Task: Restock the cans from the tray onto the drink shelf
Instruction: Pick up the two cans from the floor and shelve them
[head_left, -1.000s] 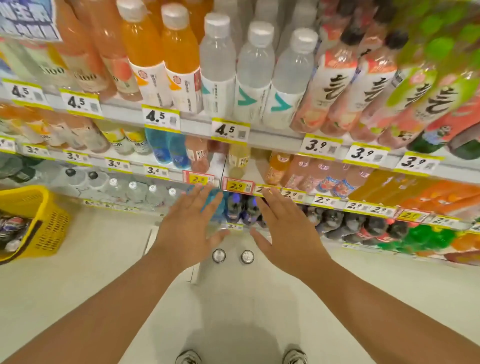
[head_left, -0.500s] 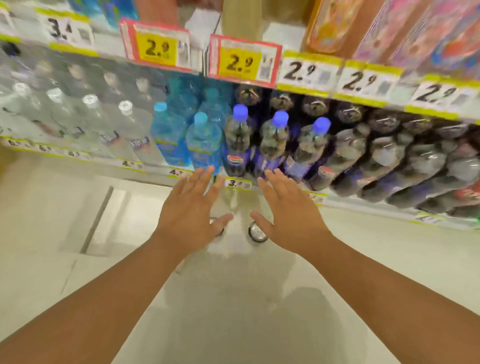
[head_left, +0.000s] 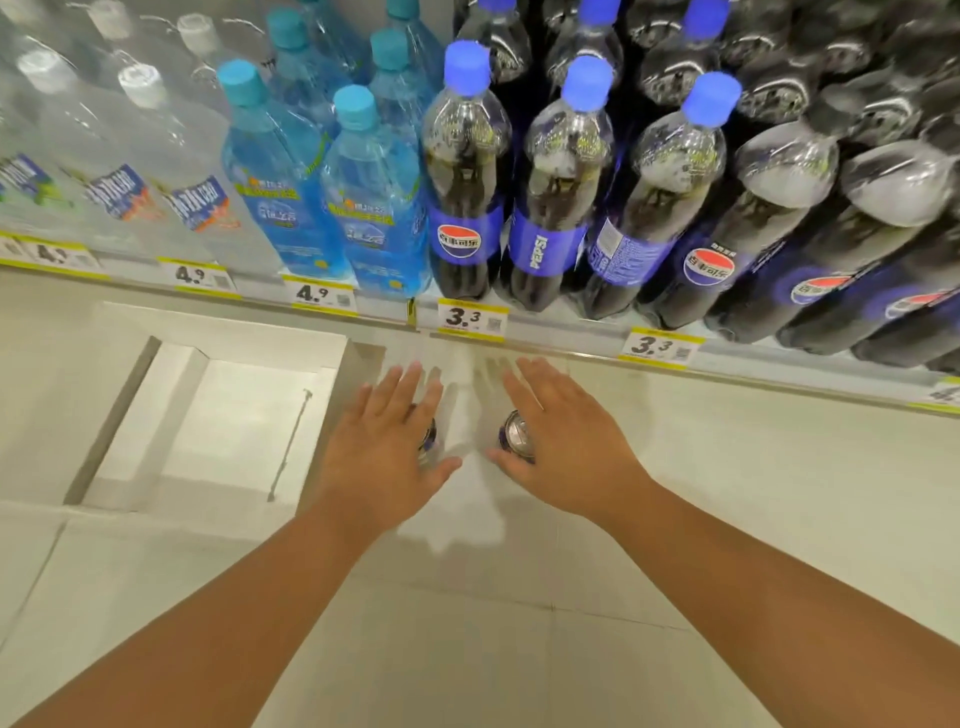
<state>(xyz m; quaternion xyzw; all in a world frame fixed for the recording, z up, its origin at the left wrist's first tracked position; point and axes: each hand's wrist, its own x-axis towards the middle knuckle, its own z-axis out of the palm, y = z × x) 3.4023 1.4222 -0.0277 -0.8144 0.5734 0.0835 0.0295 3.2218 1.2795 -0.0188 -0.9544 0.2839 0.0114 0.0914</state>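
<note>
From the head view we see our left hand (head_left: 387, 457) and right hand (head_left: 563, 447) reaching down toward the floor (head_left: 727, 519), each spread flat above one can. The left can (head_left: 429, 441) shows only a sliver of blue side and rim past our fingers; the right can (head_left: 515, 435) shows its silver top beside our thumb. Both stand upright, near each other, just in front of the bottom drink shelf (head_left: 571, 357). Each grip is wide open, fingers straight, closed on nothing; we cannot tell whether the palms touch the can tops. We judge the hands are spread this way to come down over both cans at once and lift them as a pair.

An empty-looking cardboard tray (head_left: 218, 415) lies on the floor to the left. On the far shelf stand cola bottles (head_left: 550, 192), blue water bottles (head_left: 374, 192) and clear bottles (head_left: 145, 171), packed tight to the edge, with price tags (head_left: 470, 318) below. No open gap for cans shows here, so crowding looks the likeliest hindrance.
</note>
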